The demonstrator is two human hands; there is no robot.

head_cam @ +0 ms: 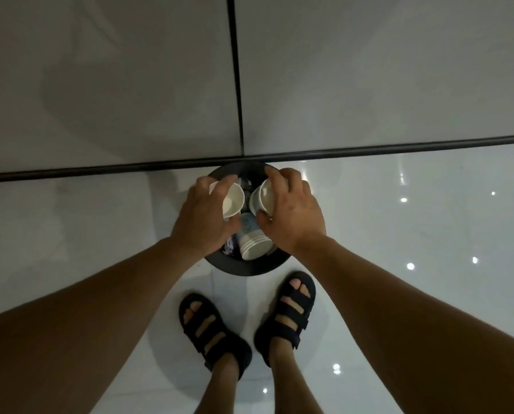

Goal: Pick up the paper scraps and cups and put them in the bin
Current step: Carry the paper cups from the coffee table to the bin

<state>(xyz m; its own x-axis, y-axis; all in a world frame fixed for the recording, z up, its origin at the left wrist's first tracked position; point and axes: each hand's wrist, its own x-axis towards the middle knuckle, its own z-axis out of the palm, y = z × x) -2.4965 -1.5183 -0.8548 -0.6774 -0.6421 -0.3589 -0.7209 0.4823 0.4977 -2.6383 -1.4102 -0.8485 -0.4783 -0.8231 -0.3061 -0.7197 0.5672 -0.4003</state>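
Head view: held cups over bin, sandals near.

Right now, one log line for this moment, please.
left hand: holds left cup | right hand: holds right cup | both: above black bin | inside: stacked cups

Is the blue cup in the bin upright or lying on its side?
Lying on its side: the blue cup in the black bin shows its side wall to the camera.
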